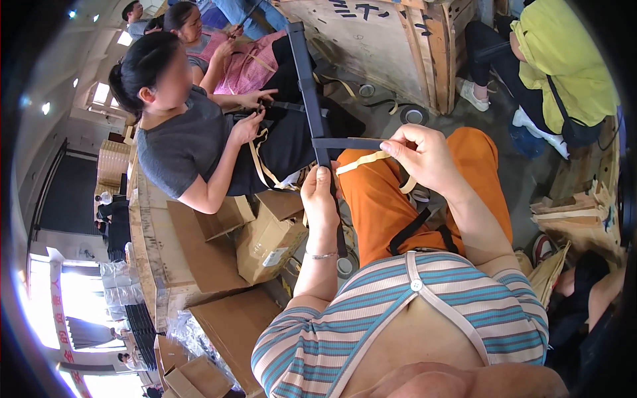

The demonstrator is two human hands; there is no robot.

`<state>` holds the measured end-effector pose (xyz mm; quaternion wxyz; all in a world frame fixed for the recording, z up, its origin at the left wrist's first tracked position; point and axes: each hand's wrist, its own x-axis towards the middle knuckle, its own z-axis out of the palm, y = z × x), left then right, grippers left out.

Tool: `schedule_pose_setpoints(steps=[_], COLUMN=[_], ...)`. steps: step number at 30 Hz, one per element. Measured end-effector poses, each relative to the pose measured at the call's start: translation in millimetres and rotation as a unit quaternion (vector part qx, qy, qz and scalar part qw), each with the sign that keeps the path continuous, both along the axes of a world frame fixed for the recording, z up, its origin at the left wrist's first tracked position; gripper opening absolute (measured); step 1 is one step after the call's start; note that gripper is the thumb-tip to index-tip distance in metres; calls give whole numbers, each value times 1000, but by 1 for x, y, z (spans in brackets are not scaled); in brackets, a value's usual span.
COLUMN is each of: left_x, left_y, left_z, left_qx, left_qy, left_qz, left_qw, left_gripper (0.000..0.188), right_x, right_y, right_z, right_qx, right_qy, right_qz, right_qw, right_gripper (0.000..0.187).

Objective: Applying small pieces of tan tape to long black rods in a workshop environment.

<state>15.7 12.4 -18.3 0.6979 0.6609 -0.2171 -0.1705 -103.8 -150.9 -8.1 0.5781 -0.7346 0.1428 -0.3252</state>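
A long dark grey bar (308, 86) rises from my left hand (320, 199), which is closed around its lower end with the thumb on top. From the bar a flat dark strip (348, 143) runs right to my right hand (421, 156). My right thumb and fingers pinch the strip's end. A pale yellow band (361, 162), perhaps a peeled backing, also leads into that pinch, and a loose loop of it hangs below the hand. More dark strip trails down beside my left wrist, over my orange trousers (371, 212). Exactly how the strip joins the bar cannot be made out.
A co-worker in a grey top (172, 132) sits close at left, handling a dark strip. Cardboard boxes (269, 242) stand by my left arm. Tape rolls (415, 116) lie on the floor before a wooden crate (371, 53). Someone in yellow-green (564, 60) sits at right.
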Motion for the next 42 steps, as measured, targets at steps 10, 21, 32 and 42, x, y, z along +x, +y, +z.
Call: schedule_pose_setpoints(steps=[10,21,32,42], left_x=[3,7,8,2], left_y=[5,11,10,5], left_z=[13,17,12,13], left_qx=[-67,-89,-114,-213], left_qy=[204,208,222,345], left_qz=[-153,-274,-313,-421], left_qw=[965,935,916,811], left_gripper=[27,30,37,41], right_x=[0,-17,-18,-11], right_y=[-5,-3,-6,-13], right_z=[-8,12,11,1], right_qx=[0,7,16,58], right_qy=[-23,-37,-42,-36], right_qz=[-7,8,6,43], right_qw=[1000,999,999,997], right_gripper=[17,16,20,21])
